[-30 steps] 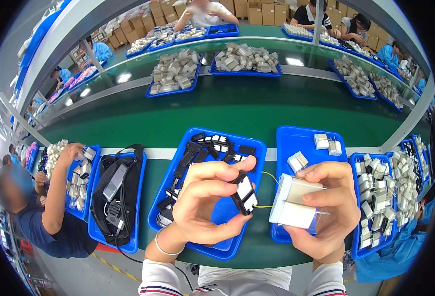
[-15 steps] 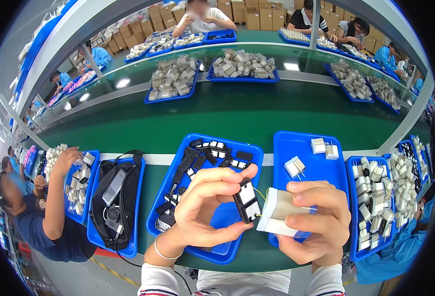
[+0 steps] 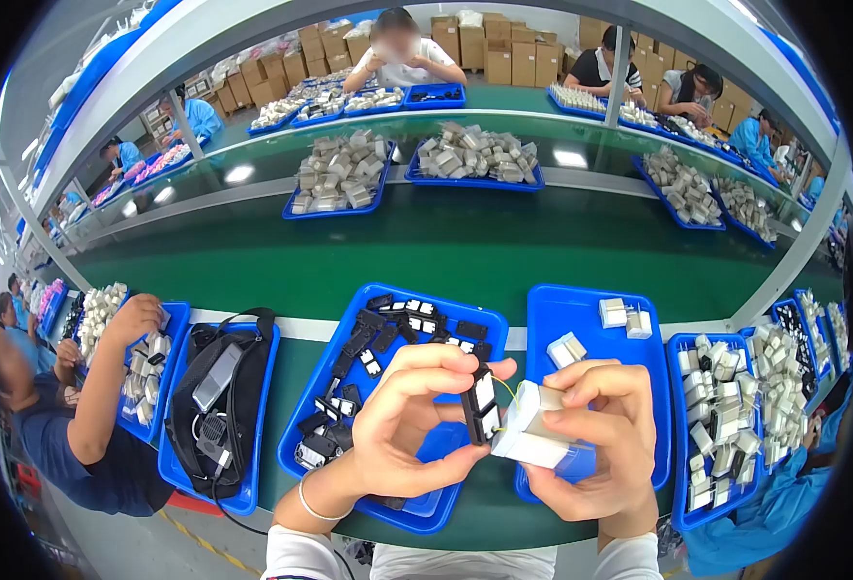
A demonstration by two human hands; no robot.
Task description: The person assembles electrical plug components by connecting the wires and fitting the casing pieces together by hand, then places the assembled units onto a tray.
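Black and white, a small part (image 3: 480, 410) is pinched in the grip of my left hand (image 3: 396, 425). My right hand (image 3: 605, 440) grasps a pale case (image 3: 535, 427) just beside it; a thin yellow wire (image 3: 511, 388) runs between them. Past them I see a blue tray (image 3: 434, 505) of black bits (image 3: 359, 335) on the green bench (image 3: 296, 365). Farther back, another tray (image 3: 475, 183) is heaped with pale blocks (image 3: 475, 155).

We see a slim, smooth, pale round bangle (image 3: 308, 502) on the left wrist, toward seven o'clock. Below it we find a plain white cloth left sleeve (image 3: 301, 554), softly creased; toward five o'clock, a matching white cloth right sleeve (image 3: 630, 559). At six o'clock we notice pale whitish cloth (image 3: 463, 563), shirt or trousers, we cannot tell.
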